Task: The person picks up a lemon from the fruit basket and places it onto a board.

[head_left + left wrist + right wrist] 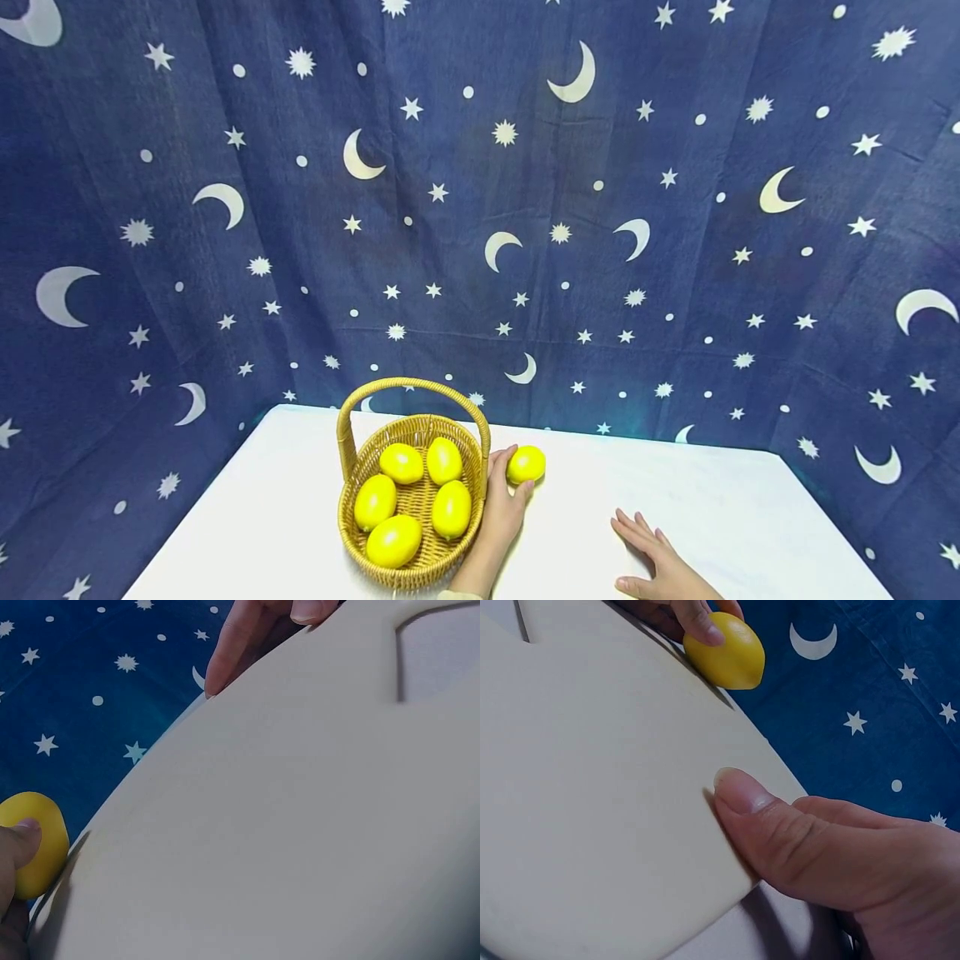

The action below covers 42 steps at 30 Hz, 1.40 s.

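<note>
Just right of the basket, my left hand (502, 504) holds a yellow lemon (527, 465) at the table surface. Its thumb lies across the near side of the lemon (735, 660) in the right wrist view, with a finger behind. My right hand (663, 565) is low over the table at the front right, fingers extended, holding nothing. The right wrist view shows its thumb large in front. Left of my left forearm stands a woven wicker basket (351, 533) with a tall arched handle, containing several more lemons (394, 542).
A white-covered table (570, 508) extends under everything. Behind and beside it hangs a dark blue cloth (450, 250) printed with moons and stars. The basket handle (412, 383) arches above the basket, near the table's back edge.
</note>
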{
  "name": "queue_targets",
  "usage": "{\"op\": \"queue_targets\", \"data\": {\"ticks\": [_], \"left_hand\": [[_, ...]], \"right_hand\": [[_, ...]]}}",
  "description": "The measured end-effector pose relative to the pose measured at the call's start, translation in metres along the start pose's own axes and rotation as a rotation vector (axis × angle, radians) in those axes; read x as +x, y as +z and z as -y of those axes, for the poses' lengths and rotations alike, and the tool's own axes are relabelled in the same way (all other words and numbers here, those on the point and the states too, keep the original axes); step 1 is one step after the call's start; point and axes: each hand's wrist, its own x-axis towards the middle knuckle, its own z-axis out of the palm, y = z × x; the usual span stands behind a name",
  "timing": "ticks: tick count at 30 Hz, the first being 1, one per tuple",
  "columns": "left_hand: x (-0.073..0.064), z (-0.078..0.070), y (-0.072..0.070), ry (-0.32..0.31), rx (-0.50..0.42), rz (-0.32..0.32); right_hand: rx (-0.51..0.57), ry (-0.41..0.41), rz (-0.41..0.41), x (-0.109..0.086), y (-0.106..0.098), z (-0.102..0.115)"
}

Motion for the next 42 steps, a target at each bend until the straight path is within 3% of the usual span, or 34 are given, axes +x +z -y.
{"op": "queue_targets", "data": {"ticks": [13, 21, 29, 35, 42], "left_hand": [[-0.0018, -0.0034, 0.0006, -0.003, -0.012, -0.001], [-0.0033, -0.0057, -0.0004, 0.037, 0.012, -0.016], [0.0002, -0.0085, -0.0008, 0.080, 0.015, 0.005], [-0.0004, -0.0076, -0.0025, 0.086, 0.078, 0.043], [-0.0033, -0.0069, -0.0035, 0.139, 0.159, 0.069]], "right_hand": [[0.010, 0.035, 0.010, -0.0022, -0.0006, 0.0018], [-0.014, 0.047, -0.005, -0.0020, 0.0009, 0.0012], [-0.032, 0.118, 0.005, 0.0018, -0.0004, 0.0076], [-0.032, 0.136, 0.006, 0.0027, 0.0008, 0.0089], [-0.046, 0.119, 0.002, 0.0011, 0.0022, 0.0074]]}}
